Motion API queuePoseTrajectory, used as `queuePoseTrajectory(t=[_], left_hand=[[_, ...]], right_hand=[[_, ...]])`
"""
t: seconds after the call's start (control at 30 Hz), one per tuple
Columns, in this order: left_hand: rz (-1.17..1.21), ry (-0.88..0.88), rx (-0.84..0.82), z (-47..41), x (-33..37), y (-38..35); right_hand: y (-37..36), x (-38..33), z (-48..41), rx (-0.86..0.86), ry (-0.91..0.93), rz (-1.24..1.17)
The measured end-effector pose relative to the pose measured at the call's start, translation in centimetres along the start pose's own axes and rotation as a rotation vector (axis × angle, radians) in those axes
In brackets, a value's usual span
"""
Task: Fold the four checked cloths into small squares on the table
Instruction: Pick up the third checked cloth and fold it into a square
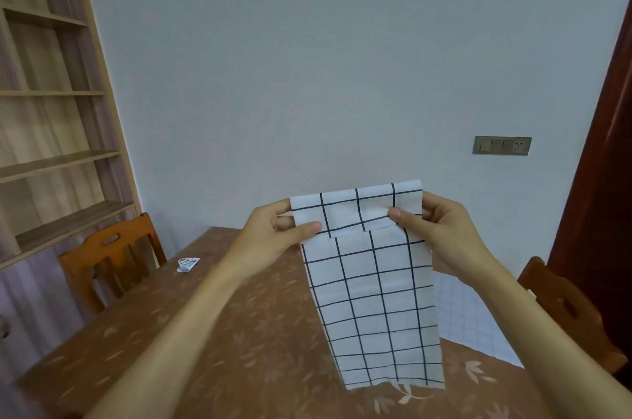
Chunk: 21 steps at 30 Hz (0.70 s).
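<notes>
Head view. Left hand [273, 233] and right hand [437, 227] hold one checked cloth [372, 299] up above the table [205, 333], roughly over its middle-right part. The cloth is white with a dark grid and hangs down as a long strip. It is doubled: the front layer's top edge sits lower than the back layer's top edge.

Left hand pinches the upper left corner, thumb pressed on the front, fingers curled behind the fabric. Right hand pinches the upper right edge the same way, thumb on the front, fingers curled behind. Both forearms are bare and reach in from the bottom of the frame.

The strip's lower edge hangs down close to the table's near edge; cannot tell if it touches the tabletop.

A second checked cloth [478, 322], paler with a finer grid, lies flat on the table's right side, reaching toward the right edge. It is partly hidden by the held cloth and the right forearm.

The table has a brown leaf-patterned cover. A small white-blue packet [187, 264] lies near the table's far left corner.

A wooden chair [109, 257] stands at the left edge, another wooden chair [564, 309] at the right edge. A bookshelf [51, 110] stands at far left, a switch-and-socket panel [501, 145] is on the wall, and a dark door [602, 179] is at right.
</notes>
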<state>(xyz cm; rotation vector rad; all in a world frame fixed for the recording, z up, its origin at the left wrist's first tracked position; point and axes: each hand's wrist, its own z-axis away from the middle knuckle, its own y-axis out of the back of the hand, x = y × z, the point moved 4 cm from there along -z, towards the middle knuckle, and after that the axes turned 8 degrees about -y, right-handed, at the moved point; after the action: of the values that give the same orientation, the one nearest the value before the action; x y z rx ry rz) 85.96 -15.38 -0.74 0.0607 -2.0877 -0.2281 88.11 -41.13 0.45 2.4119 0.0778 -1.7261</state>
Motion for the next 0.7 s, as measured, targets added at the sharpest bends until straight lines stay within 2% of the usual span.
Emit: queuePoseTrajectory(t=[0.07, 0.17, 0.3, 0.47, 0.7], left_hand=[[-0.076, 0.028, -0.079, 0.1, -0.2, -0.5], [-0.119, 0.025, -0.11, 0.1, -0.7, -0.9], [-0.085, -0.043, -0.049, -0.4, -0.7, -0.7], [-0.071, -0.088, 0.005, -1.1, -0.4, -0.1], [-0.068, -0.063, 0.01, -0.9, -0.1, 0.6]], right_hand=[[0.2, 0.0, -0.2, 0.024, 0.019, 0.021], [0.3, -0.1, -0.3, 0.03, 0.049, 0.05], [0.7, -0.6, -0.2, 0.03, 0.054, 0.092], [0.4, -0.4, 0.4, -0.176, 0.047, 0.298], [0.9, 0.2, -0.4, -0.119, 0.03, 0.243]])
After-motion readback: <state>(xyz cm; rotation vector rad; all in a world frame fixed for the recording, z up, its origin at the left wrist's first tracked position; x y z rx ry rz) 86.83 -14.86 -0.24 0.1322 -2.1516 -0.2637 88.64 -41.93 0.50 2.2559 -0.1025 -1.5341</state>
